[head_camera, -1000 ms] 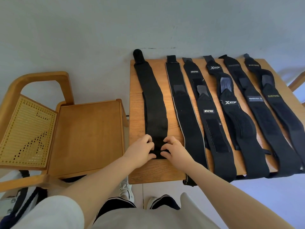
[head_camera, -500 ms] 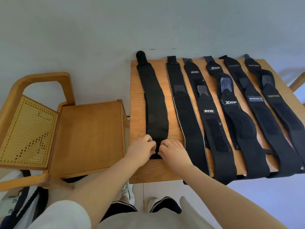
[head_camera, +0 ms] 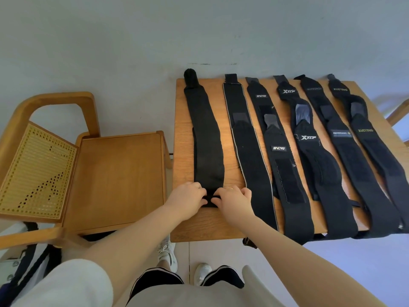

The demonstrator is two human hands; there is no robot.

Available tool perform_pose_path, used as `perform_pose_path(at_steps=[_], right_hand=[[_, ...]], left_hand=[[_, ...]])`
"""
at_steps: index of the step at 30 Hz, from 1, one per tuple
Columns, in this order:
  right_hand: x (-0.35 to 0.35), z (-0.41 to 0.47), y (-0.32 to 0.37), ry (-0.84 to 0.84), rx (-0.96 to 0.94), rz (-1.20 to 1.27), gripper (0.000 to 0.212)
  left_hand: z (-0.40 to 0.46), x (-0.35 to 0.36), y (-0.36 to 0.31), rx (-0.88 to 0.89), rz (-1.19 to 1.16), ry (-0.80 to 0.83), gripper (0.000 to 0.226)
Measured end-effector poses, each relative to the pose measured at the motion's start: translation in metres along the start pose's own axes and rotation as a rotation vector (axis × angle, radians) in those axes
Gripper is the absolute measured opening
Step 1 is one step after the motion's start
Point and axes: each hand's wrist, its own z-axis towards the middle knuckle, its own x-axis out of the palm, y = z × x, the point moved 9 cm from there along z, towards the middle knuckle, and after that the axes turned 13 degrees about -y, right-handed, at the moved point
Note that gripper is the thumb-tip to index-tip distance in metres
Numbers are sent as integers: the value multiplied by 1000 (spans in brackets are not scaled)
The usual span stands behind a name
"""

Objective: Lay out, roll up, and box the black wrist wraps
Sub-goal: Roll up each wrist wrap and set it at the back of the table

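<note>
Both hands — left hand [head_camera: 188, 201], right hand [head_camera: 234, 201] — pinch the leftmost wrap's [head_camera: 207, 138] near end; it runs lengthwise away

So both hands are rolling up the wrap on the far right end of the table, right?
Not quite. Both the left hand and right hand are rolling the wrap on the far left end of the table, as the head view shows.
</note>
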Motion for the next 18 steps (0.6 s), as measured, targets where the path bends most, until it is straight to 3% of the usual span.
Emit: perform_pose_path(at_steps=[2, 4, 9, 13, 18], right_hand=[[-4, 8, -6, -4, 129, 141, 25], [-11, 14, -2, -63, 117, 111, 21], [-17, -1, 28, -323, -296, -214, 24], [-6, -8, 23, -265, -417, -255, 41], [-6, 2, 21, -150, -291, -160, 40]], left_hand=[[2, -4, 3, -49, -52, -43, 30], [3, -6, 6, -89, -80, -76, 24], [8, -7, 14, -150, -83, -83, 24], [6, -8, 7, -54, -15, -104, 31], [-3, -6, 6, 37, 9, -52, 49]])
